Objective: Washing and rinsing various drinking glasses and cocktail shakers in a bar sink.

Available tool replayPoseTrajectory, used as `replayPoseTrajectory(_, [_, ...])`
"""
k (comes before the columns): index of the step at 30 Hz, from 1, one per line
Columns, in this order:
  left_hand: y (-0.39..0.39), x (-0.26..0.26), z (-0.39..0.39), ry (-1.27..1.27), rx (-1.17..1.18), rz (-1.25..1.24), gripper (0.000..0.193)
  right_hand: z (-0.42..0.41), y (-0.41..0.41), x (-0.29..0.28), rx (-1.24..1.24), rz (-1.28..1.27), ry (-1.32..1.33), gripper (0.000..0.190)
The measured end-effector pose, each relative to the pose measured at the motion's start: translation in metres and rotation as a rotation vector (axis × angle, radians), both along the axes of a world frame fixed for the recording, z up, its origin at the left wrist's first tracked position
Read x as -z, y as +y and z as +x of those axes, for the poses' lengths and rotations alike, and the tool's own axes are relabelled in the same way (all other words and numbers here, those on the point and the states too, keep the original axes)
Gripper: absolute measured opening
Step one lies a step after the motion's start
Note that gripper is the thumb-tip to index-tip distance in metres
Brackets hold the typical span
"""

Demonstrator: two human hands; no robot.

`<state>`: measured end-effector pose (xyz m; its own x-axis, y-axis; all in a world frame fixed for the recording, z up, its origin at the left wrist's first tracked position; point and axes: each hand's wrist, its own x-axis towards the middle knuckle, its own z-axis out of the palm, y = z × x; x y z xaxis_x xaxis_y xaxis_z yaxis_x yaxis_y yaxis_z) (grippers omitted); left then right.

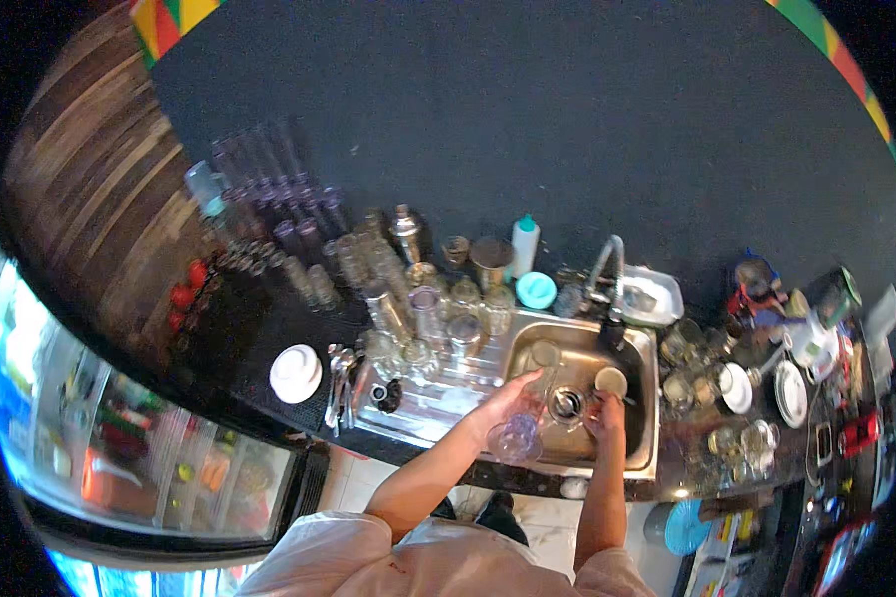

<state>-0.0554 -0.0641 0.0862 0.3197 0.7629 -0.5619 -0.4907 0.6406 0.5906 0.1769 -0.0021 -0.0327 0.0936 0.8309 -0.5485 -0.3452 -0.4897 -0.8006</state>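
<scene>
My left hand [502, 407] is over the left side of the stainless steel sink [648, 440], closed around a tall clear glass [534, 395] with a purplish foot or rim toward me. Over the sink's right side, my right hand [606, 413] grips a round, pale beige thing [610, 382], perhaps a sponge; its exact kind is unclear. Between the hands lies the metal drain [567, 404]. Behind them rises a curved chrome faucet [611, 261]. Another round-rimmed glass shape shows at the sink's back left, partly merged with the held glass.
Many glasses crowd the ribbed drainboard [448, 403]. Farther left are cutlery [337, 388] and stacked white plates [296, 373]. A white squeeze bottle [525, 246] and a turquoise lid [536, 289] stand behind the sink. Glass cups and white dishes [791, 394] occupy the right counter.
</scene>
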Motion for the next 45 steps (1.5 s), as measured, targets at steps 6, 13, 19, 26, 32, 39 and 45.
replayPoseTrajectory(6, [-0.030,-0.095,-0.119,0.165,-0.361,0.451,0.043,-0.001,-0.005,0.008,0.047,0.030,0.101,0.013])
replayPoseTrajectory(13, [-0.021,-0.204,-0.264,0.947,-0.992,0.771,0.058,-0.021,-0.012,0.017,0.013,-0.037,0.080,0.010])
replayPoseTrajectory(19, [0.071,-0.143,-0.394,1.187,-1.113,0.803,0.060,-0.061,-0.010,0.009,0.095,-0.029,0.026,0.007])
replayPoseTrajectory(26, [0.174,-0.152,-0.492,1.451,-1.139,0.928,0.058,-0.094,-0.023,0.029,0.303,0.065,0.137,0.017])
replayPoseTrajectory(32, [0.227,-0.148,-0.532,1.338,-1.119,0.883,0.060,-0.141,-0.062,-0.022,0.368,-0.010,-0.104,0.014])
replayPoseTrajectory(39, [0.254,-0.140,-0.545,1.346,-1.105,0.851,0.062,-0.034,-0.059,0.115,0.341,0.174,-0.439,0.030])
replayPoseTrajectory(45, [0.255,-0.099,-0.533,1.445,-1.038,0.802,0.059,-0.049,-0.069,0.071,0.425,0.053,-0.126,0.035])
